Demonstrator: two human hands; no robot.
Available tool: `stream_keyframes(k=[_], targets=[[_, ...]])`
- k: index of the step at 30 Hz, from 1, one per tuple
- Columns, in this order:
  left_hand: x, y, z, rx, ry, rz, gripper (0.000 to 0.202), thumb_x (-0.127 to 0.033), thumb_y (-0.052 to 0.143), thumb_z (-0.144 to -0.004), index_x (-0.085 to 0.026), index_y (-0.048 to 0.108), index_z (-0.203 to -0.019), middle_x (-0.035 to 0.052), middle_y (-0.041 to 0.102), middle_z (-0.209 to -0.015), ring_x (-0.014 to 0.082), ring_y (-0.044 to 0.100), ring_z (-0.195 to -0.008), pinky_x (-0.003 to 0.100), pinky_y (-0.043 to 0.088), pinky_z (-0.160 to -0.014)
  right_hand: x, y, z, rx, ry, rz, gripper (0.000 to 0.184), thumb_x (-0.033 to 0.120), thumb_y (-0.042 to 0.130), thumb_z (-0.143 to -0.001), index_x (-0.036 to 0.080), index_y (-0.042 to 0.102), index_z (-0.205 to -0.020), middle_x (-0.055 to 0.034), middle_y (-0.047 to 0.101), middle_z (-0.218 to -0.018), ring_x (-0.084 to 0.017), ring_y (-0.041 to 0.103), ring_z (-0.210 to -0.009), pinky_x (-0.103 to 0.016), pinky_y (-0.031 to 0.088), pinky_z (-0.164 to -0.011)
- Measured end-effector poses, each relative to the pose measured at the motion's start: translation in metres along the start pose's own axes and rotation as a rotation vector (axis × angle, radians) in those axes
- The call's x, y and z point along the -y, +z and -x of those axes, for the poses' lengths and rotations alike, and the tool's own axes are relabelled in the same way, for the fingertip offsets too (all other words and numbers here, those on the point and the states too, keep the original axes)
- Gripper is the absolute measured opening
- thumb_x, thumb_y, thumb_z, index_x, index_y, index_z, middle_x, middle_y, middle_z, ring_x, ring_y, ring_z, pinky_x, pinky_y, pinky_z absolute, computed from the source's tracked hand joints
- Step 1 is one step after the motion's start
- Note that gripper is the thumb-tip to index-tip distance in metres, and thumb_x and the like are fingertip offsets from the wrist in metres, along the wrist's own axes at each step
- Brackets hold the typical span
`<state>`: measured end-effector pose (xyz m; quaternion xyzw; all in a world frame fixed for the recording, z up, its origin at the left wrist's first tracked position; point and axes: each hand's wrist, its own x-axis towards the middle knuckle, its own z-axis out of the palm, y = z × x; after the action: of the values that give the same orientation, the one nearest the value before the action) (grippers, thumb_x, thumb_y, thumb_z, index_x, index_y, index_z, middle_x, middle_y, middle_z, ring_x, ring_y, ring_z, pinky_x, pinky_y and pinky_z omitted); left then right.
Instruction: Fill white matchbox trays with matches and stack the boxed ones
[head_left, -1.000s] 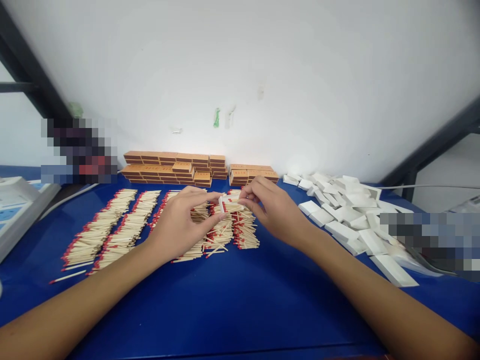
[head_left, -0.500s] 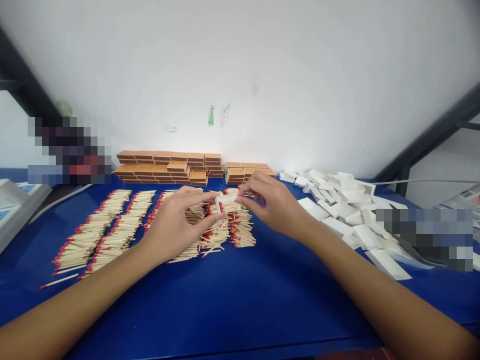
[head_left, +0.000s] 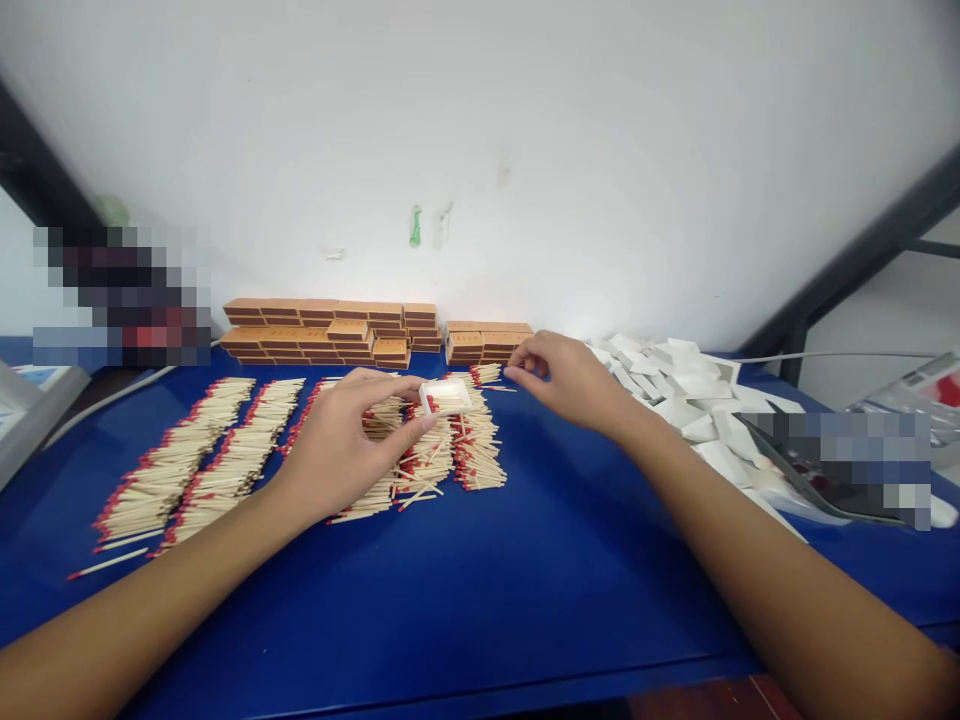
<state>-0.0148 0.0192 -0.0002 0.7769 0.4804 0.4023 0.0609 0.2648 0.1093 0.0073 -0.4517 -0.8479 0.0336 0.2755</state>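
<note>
My left hand (head_left: pixel 341 435) pinches the white inner tray of a matchbox (head_left: pixel 448 397) by its left end, between thumb and fingertips. Red-headed matches lie inside the tray. It is held above rows of loose matches (head_left: pixel 480 452) on the blue table. My right hand (head_left: pixel 559 375) is apart from the tray, to its right, beside a few matches (head_left: pixel 491 375) at the far end of the last row. Its fingers are loosely curled, with a small gap between thumb and forefinger and nothing visible in them.
Orange matchboxes (head_left: pixel 300 335) stand stacked along the white wall, with a smaller stack (head_left: pixel 491 340) to their right. White empty trays (head_left: pixel 690 385) are heaped at the right. Two more rows of matches (head_left: pixel 180 450) lie at the left on the blue table (head_left: pixel 480 600).
My right hand has let go of the tray and moved off to the right. My left hand still holds the tray. The view has shifted slightly.
</note>
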Motion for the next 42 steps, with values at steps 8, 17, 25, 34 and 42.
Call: stream_keyframes(k=[8,17,25,34,42], targets=[[0.0,0.0,0.0,-0.004,-0.022,-0.004,0.038,-0.052,0.073,-0.088,-0.025,0.075,-0.114,0.0045,0.076,-0.112,0.0257,0.069,-0.107,0.039,0.055,-0.093,-0.023,0.016,-0.001,0.275,0.065,-0.05,0.015,0.026,0.06,-0.093,0.018,0.065,-0.081,-0.0051,0.067,-0.082,-0.017,0.057,-0.071,-0.03,0.04,-0.065],[0.003,0.002,0.002,0.013,-0.002,-0.017,0.036,-0.05,0.072,-0.089,-0.026,0.074,-0.117,0.004,0.076,-0.116,0.0258,0.067,-0.11,0.042,0.055,-0.097,-0.025,0.029,-0.003,0.173,0.012,-0.071,0.009,0.026,0.062,-0.094,0.019,0.062,-0.087,-0.0056,0.064,-0.088,-0.017,0.055,-0.075,-0.029,0.039,-0.067],[0.002,0.002,0.001,0.03,-0.015,-0.033,0.042,-0.054,0.072,-0.088,-0.027,0.073,-0.12,0.0043,0.075,-0.114,0.0255,0.068,-0.108,0.04,0.054,-0.095,-0.028,0.033,-0.005,0.181,0.021,-0.05,0.013,0.025,0.061,-0.095,0.018,0.06,-0.085,-0.0057,0.062,-0.089,-0.017,0.055,-0.078,-0.029,0.04,-0.071],[0.002,0.002,0.001,0.018,-0.004,-0.02,0.041,-0.05,0.073,-0.088,-0.026,0.074,-0.121,0.0045,0.076,-0.115,0.0252,0.068,-0.107,0.039,0.054,-0.096,0.028,0.014,0.005,-0.003,-0.116,-0.206,0.008,0.027,0.057,-0.099,0.02,0.06,-0.094,-0.0059,0.064,-0.094,-0.017,0.057,-0.079,-0.031,0.043,-0.071],[0.002,0.003,0.001,0.051,-0.002,-0.019,0.04,-0.05,0.073,-0.089,-0.027,0.074,-0.121,0.0037,0.075,-0.115,0.0245,0.067,-0.108,0.038,0.053,-0.096,0.05,0.017,0.012,-0.03,-0.217,-0.253,0.008,0.027,0.06,-0.098,0.02,0.063,-0.096,-0.0033,0.062,-0.09,-0.015,0.054,-0.076,-0.029,0.042,-0.069]])
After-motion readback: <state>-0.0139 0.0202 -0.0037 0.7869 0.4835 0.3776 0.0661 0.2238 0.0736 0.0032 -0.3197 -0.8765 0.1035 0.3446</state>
